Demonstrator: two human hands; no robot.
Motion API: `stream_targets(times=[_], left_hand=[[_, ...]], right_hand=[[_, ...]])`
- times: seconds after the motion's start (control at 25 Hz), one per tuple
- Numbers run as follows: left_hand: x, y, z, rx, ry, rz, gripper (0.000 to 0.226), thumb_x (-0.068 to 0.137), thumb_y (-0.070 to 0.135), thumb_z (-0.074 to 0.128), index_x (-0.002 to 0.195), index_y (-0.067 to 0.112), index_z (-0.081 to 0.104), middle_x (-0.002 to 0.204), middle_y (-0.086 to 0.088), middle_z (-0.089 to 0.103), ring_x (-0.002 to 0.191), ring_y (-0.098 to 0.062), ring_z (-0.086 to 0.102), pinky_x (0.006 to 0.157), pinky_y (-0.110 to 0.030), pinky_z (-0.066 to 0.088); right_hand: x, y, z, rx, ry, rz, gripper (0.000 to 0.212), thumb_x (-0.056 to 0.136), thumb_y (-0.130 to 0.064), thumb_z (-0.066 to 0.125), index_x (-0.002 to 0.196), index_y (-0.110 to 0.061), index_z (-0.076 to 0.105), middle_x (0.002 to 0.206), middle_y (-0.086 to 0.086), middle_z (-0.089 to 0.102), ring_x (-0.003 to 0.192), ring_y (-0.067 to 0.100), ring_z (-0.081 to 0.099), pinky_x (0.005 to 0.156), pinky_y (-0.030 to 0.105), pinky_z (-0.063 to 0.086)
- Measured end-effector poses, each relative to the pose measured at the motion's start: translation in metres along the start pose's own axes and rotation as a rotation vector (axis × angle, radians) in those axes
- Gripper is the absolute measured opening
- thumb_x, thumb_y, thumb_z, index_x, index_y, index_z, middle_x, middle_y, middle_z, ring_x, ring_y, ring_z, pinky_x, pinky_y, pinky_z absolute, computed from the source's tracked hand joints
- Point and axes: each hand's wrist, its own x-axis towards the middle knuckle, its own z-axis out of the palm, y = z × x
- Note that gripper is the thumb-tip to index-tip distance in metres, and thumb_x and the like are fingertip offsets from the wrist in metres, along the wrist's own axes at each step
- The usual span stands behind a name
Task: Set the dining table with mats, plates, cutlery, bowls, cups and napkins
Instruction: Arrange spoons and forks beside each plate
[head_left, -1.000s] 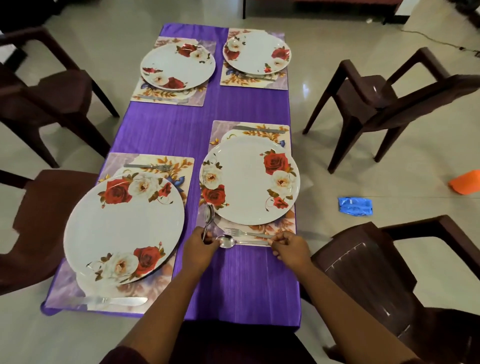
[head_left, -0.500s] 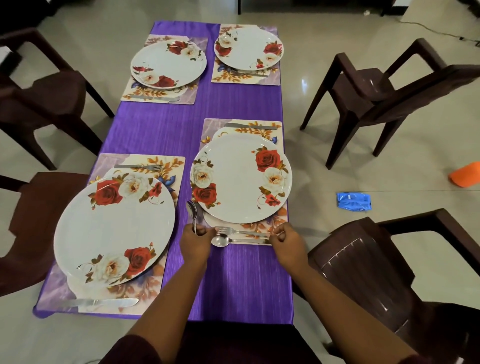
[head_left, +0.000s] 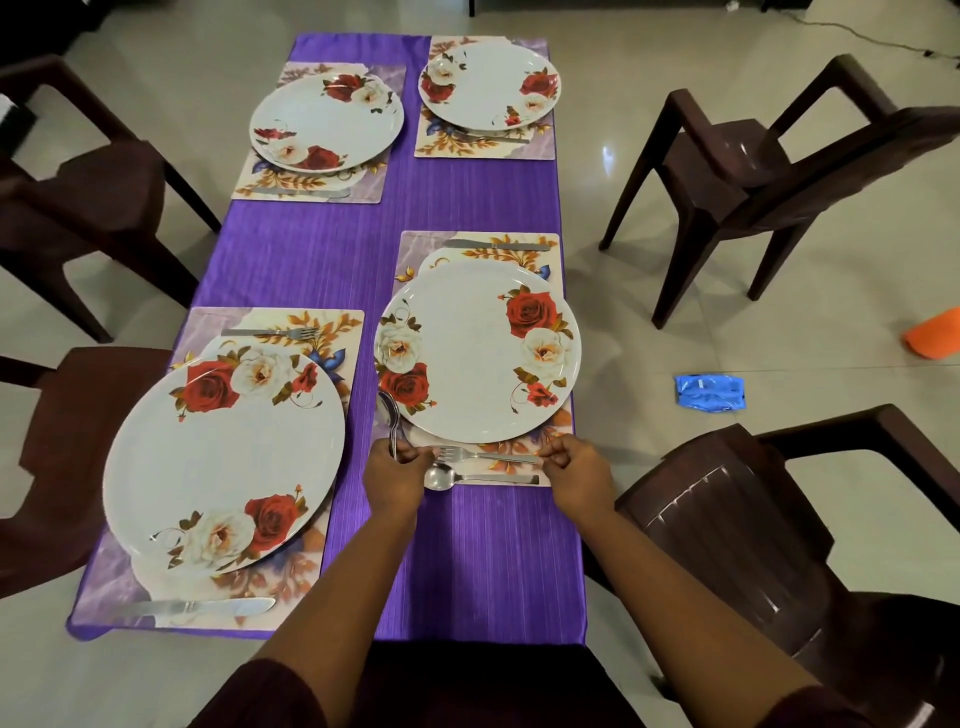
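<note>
Head view showed the left hand (head_left: 393, 475) with its grip clamped on spare spoons (head_left: 390, 421) and the right hand (head_left: 574, 465) pinching the fork (head_left: 485, 455) handle, low centre of frame. Best to square the fork parallel to the spoon (head_left: 470, 477) below the plate (head_left: 477, 351).

We see a ribbed, sheeny purple cloth (head_left: 291, 249), glossy floral plates (head_left: 467, 358), shiny metal cutlery (head_left: 485, 456), and polished floor tiles (head_left: 649, 171).
</note>
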Motion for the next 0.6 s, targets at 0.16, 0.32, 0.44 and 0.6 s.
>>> stream_targets(times=[0.16, 0.32, 0.44, 0.6], left_hand=[[-0.005, -0.006, -0.019, 0.099, -0.041, 0.053, 0.036, 0.075, 0.030, 0.083, 0.086, 0.009, 0.055, 0.078, -0.005, 0.060, 0.069, -0.017, 0.055, 0.064, -0.030, 0.045], [-0.020, -0.021, -0.027, 0.196, -0.070, 0.131, 0.032, 0.077, 0.027, 0.081, 0.086, 0.014, 0.053, 0.078, -0.002, 0.061, 0.073, -0.018, 0.059, 0.067, -0.031, 0.049], [-0.024, -0.022, -0.018, 0.223, -0.095, 0.161, 0.033, 0.077, 0.025, 0.081, 0.091, 0.011, 0.054, 0.080, -0.002, 0.063, 0.075, -0.018, 0.061, 0.068, -0.033, 0.052], [-0.023, -0.020, -0.009, 0.234, -0.108, 0.160, 0.037, 0.077, 0.026, 0.081, 0.095, 0.010, 0.054, 0.081, -0.003, 0.063, 0.076, -0.019, 0.062, 0.069, -0.034, 0.054]], right_hand=[[-0.010, 0.009, -0.002, 0.084, 0.010, -0.097, 0.014, 0.084, -0.018, 0.074, 0.088, -0.018, 0.060, 0.085, -0.003, 0.059, 0.071, 0.004, 0.054, 0.060, 0.017, 0.039], [-0.015, 0.014, 0.000, -0.054, -0.127, -0.210, 0.018, 0.078, -0.025, 0.080, 0.089, -0.025, 0.065, 0.093, -0.009, 0.057, 0.080, 0.008, 0.054, 0.066, 0.019, 0.043], [-0.011, 0.014, 0.000, -0.067, -0.115, -0.218, 0.015, 0.078, -0.015, 0.079, 0.090, -0.016, 0.069, 0.087, -0.007, 0.056, 0.074, 0.007, 0.051, 0.068, 0.020, 0.043], [-0.010, 0.015, -0.005, -0.045, -0.098, -0.183, 0.012, 0.081, -0.009, 0.076, 0.090, -0.012, 0.070, 0.086, -0.004, 0.058, 0.067, 0.003, 0.049, 0.058, 0.006, 0.037]])
